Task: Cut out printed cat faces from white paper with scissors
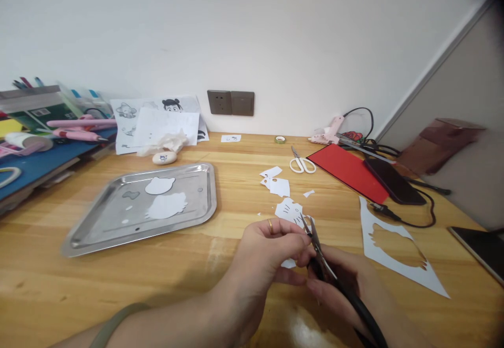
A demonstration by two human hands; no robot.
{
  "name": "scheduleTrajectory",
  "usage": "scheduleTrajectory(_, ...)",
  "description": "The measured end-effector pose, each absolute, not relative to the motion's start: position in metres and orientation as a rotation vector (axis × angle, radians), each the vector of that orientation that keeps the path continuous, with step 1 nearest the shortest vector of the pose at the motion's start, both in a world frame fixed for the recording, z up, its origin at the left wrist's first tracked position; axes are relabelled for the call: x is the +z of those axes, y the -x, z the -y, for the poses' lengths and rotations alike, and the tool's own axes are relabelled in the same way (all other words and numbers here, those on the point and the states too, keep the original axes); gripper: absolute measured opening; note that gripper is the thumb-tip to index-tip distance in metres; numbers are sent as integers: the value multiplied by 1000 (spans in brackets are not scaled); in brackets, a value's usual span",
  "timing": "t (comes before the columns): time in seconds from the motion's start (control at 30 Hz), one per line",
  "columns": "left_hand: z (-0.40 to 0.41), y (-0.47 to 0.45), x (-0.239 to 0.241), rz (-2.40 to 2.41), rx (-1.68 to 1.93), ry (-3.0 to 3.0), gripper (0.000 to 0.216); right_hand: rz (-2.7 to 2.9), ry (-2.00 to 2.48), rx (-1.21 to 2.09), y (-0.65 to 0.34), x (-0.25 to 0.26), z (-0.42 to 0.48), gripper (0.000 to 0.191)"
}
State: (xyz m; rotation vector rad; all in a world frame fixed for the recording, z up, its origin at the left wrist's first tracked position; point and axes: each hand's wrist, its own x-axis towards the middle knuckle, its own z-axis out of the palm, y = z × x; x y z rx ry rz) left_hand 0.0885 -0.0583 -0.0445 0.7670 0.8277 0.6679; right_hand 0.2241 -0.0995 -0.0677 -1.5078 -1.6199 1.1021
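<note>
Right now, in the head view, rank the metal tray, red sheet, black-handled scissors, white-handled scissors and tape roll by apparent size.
1. Metal tray
2. Red sheet, black-handled scissors: order unsure; the latter nearer, partly hidden
3. White-handled scissors
4. Tape roll

left forearm [177, 314] slanting up across the near part of the bench [236, 180], sleeve-free, left hand [268, 251] back upward, thumb [291, 246] and forefinger pinched together, right hand [354, 280] close beside it, fingers curled in a grip, right wrist [388, 319] lower

Bright light — soft, stretched edges
</note>
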Motion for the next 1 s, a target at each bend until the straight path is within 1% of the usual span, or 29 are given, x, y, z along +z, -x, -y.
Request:
scheduleTrajectory(0.23, 58, -88, -44, -834, 646, -789, 4, 1624, 1500, 1081, -225, -75, 100, 6)
scheduleTrajectory(0.57, 59, -86, -47, -767, 702, -763, 7, 1552, 1482, 1181, -228, -77, 100, 9)
scheduleTrajectory(1.0, 54, -85, -45, -808, 712, -860, 6, 1459, 1514, 1273, -226, -79, 100, 4)
